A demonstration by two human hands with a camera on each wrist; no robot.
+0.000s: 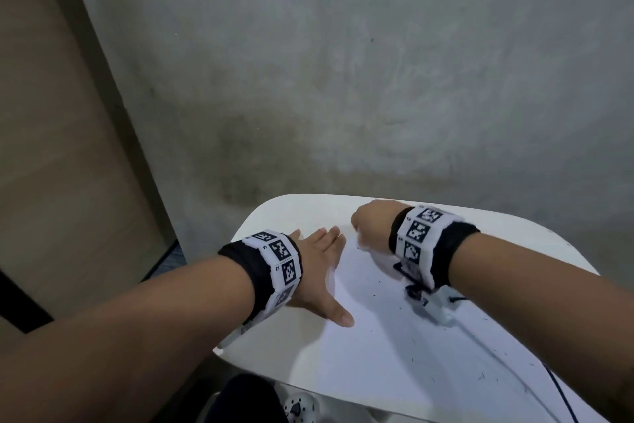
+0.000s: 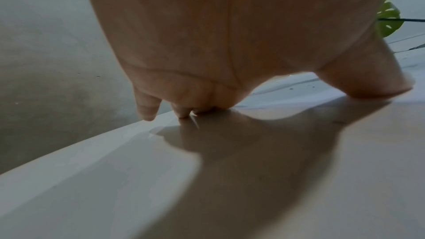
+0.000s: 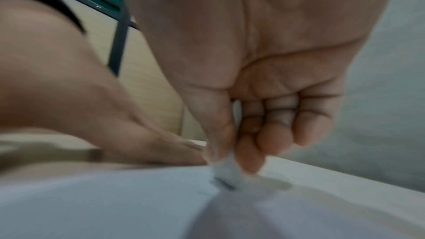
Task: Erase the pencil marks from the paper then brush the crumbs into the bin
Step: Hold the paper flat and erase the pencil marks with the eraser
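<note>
A white sheet of paper (image 1: pixel 377 337) lies on the white table (image 1: pixel 535 240), dotted with dark eraser crumbs (image 1: pixel 374 295). My left hand (image 1: pixel 320 271) lies flat on the sheet's left edge, fingers straight and thumb spread. In the left wrist view the left hand (image 2: pixel 207 79) presses its fingertips on the surface. My right hand (image 1: pixel 368 227) is at the paper's far end with curled fingers. The right wrist view shows the right hand (image 3: pixel 232 154) pinching a small white eraser (image 3: pixel 226 172) between thumb and fingers, its tip on the paper (image 3: pixel 115 197). No bin is in view.
The table's rounded far edge (image 1: pixel 308 198) is just beyond both hands, with grey floor (image 1: pixel 343 79) past it. A dark cable (image 1: pixel 559 385) trails from the right wrist across the table. A wooden panel (image 1: pixel 51 113) stands at the left.
</note>
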